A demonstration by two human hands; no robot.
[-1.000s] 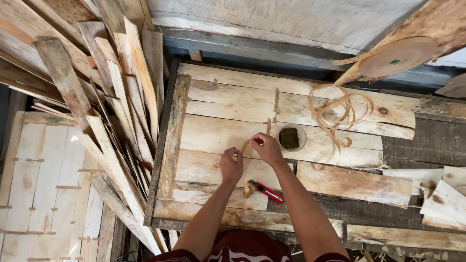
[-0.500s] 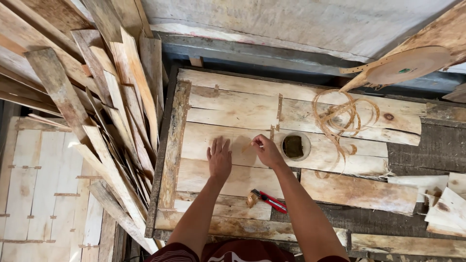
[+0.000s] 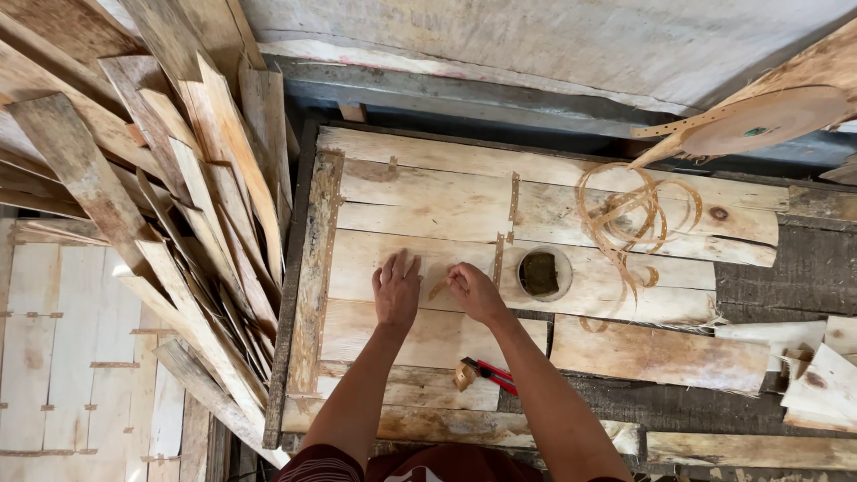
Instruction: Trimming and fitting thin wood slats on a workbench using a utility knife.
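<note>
On the bench: left hand (image 3: pixel 396 290) lies flat, fingers spread, on the plank panel (image 3: pixel 428 210).
Right hand (image 3: pixel 473 293): grip pinching a thin strip (image 3: pixel 438 290).
Strip: between the hands, slanting, right hand nearer.

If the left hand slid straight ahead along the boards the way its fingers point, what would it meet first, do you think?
The left hand lies flat on the wooden panel, fingers pointing away from the person. Straight ahead only bare boards show, as far as the panel's far edge; the thin strip lies off to the right.
</note>
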